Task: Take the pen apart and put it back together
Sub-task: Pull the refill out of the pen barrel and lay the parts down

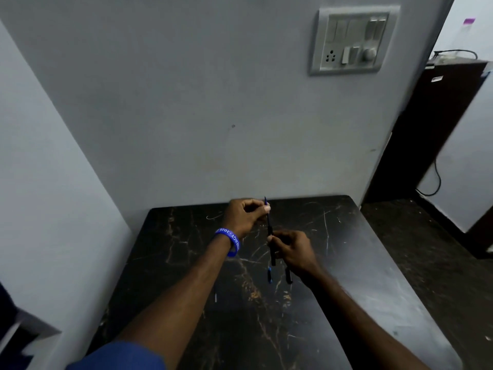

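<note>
Held above the middle of the dark tabletop [360,236], nearer its far edge: a thin refill [267,214] pinched near its top by the left hand [244,217], fingers [265,208] clenched on it, and a black barrel [272,252] gripped by the right hand [293,249], fingers closed round its upper end. Refill running down into the barrel's mouth, nearly upright, the two in line. Lying on the tabletop just below the hands: a small blue-and-black piece [269,275] and, just beside it to the right, a black clip part [288,276], partly hidden by the right hand. Further toward the near-left, a tiny pale piece [215,297], too small to identify. Whether pulling out or sliding in, impossible to tell. Risks, as a judgement: bending or snapping the thin refill if pushed off-axis against the barrel rim; knocking the loose pieces with the right wrist, so near them; losing the tiny pale piece on the dark, veined surface; ink smearing if the tip is squeezed.
</note>
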